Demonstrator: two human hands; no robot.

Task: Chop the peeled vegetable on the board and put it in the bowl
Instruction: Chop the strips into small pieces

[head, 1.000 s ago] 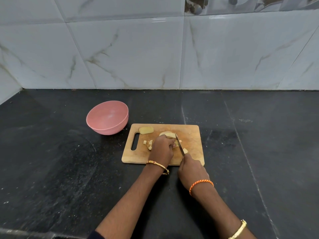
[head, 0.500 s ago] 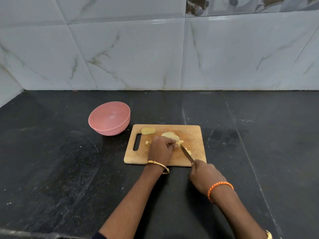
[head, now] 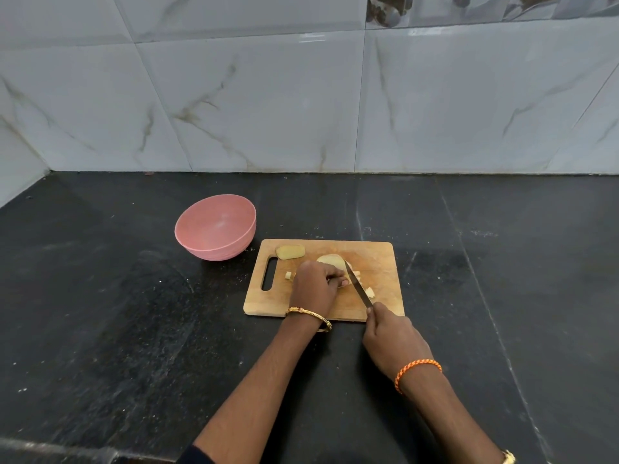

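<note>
head view: single wide-angle camera looking forward and down from above | facing grey marble-veined tiled wall (head: pixel 254 105) | near, over black speckled stone counter (head: pixel 100 313) | forearms entering from bottom edge

Left hand (head: pixel 315 284) presses down on the peeled vegetable (head: pixel 331 261) mid-board; right hand (head: pixel 392 336) grips the knife (head: pixel 357 283), blade angled in beside the left fingertips; cut pieces (head: pixel 369 291) lie on the wooden board (head: pixel 378 259); pink bowl (head: pixel 216 227) sits just beside its far-left corner.
</note>
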